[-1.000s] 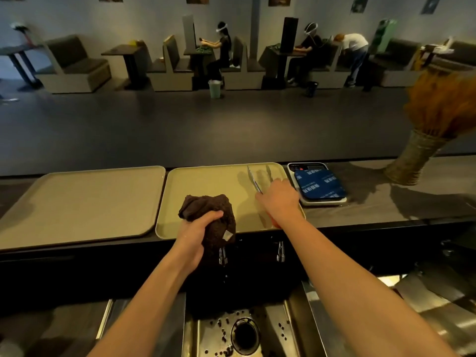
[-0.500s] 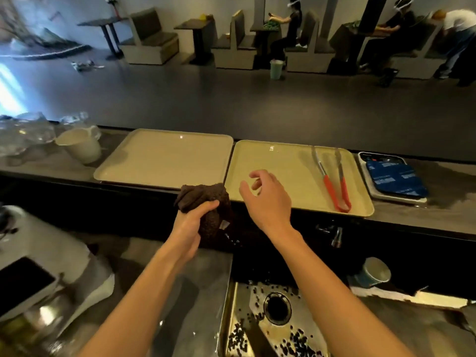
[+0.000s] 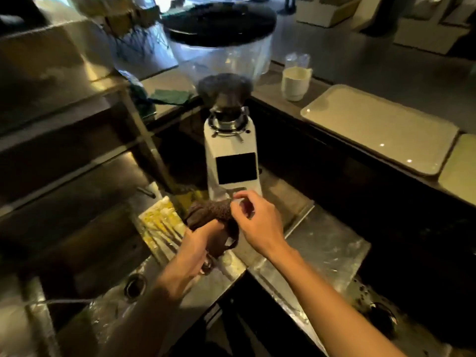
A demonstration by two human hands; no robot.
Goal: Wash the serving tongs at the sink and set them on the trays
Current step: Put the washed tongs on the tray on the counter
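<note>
While the left hand (image 3: pixel 195 251) grips cloth (image 3: pixel 211 210), trays (image 3: pixel 381 127) lie far right.

So you've got two hands (image 3: pixel 193 253) (image 3: pixel 257 222) in there, one brown cloth (image 3: pixel 211 210), one white coffee grinder (image 3: pixel 231 150), two beige trays (image 3: pixel 378 127) (image 3: pixel 461 163), one white cup (image 3: pixel 295 83) and two sink drains (image 3: pixel 135 284) (image 3: pixel 381 318), far as I can count.

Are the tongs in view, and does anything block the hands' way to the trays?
No tongs show in this frame. The left hand grips a brown cloth and the right hand pinches its edge, so both are occupied. The coffee grinder stands just behind them; nothing visible lies between them and the nearer tray.
</note>
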